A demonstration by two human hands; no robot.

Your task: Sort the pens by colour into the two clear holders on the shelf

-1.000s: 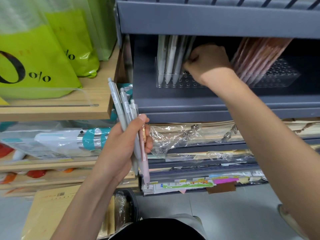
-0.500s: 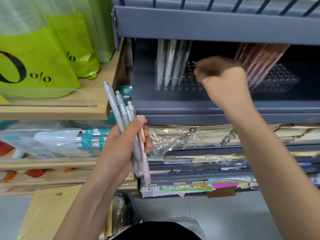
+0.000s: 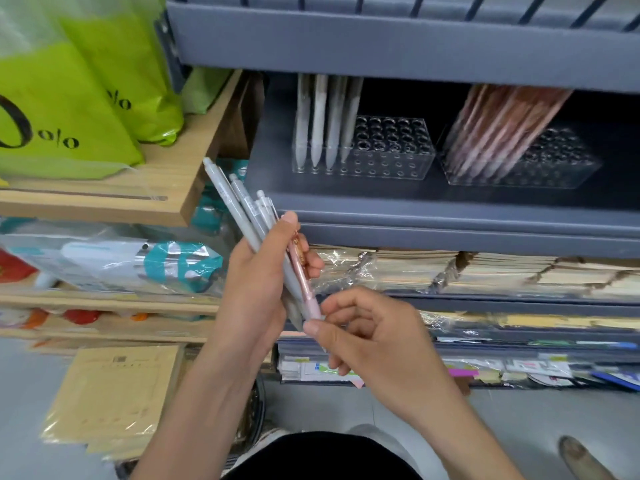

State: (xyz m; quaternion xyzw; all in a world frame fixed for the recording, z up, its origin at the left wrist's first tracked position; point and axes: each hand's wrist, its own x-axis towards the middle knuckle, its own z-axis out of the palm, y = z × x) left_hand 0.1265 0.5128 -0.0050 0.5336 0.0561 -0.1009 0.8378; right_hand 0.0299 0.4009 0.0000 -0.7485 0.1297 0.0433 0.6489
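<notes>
My left hand grips a bundle of pens, several grey and one pink, tips pointing down. My right hand is just below it, thumb and forefinger pinching the lower end of the pink pen. On the grey shelf stand two clear holders with rows of holes. The left holder has several grey pens at its left side. The right holder carries a leaning cluster of pink pens.
Green bags sit on a wooden shelf to the left. Below the grey shelf are stacked wrapped paper goods and sticky notes. Brown envelopes lie low left. The upper shelf edge overhangs the holders.
My right hand left the grey-pen holder on the shelf, came down and took the tip of the pink pen in my left hand's bundle. The view dipped slightly.
</notes>
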